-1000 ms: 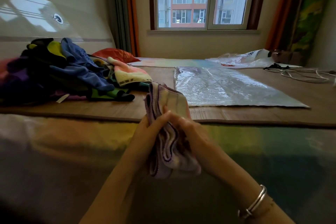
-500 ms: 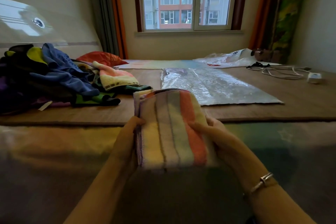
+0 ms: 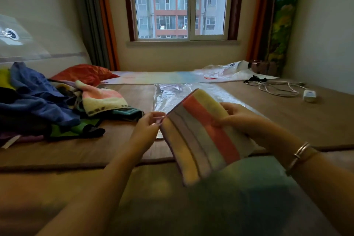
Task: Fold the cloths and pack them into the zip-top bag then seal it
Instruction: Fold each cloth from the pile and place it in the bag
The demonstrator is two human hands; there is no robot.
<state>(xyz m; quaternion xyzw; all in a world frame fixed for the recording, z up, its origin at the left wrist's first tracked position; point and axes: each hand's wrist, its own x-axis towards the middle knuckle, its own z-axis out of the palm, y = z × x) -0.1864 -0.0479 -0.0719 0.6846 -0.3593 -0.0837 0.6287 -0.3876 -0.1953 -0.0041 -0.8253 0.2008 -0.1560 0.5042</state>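
Platform (image 3: 287,120): wood-grain surface runs across the whole view ahead of you, past the soft blanket edge nearest your body.

Zip-top bag (image 3: 191,94): clear, flat on the platform, straight ahead of your hands and beyond them. Its long axis runs away from you toward the window. The near end lies just past your left hand; whether that end is the open mouth cannot be told, since the striped towel covers much of it.

Cloth pile (image 3: 44,105): unfolded, on the platform to your left, well apart from the bag. A pink-and-cream towel (image 3: 101,101) lies on its right-hand edge, the piece of the pile nearest the bag.

Striped towel (image 3: 203,136): folded into a rectangle, held up in the air between you and the bag, tilted, its long axis slanting from lower left near you to upper right over the bag.

Right hand (image 3: 241,119): fingers curled over the towel's far right edge, gripping it. It sits over the bag's right half and is the hand nearer the bag.

Left hand (image 3: 148,126): thumb and fingertips pinch the towel's upper left corner, narrow grip.

Judgement: the fold looks complete or nearly so. The coming move turns on carrying the towel forward and turning it in line with the bag's length.
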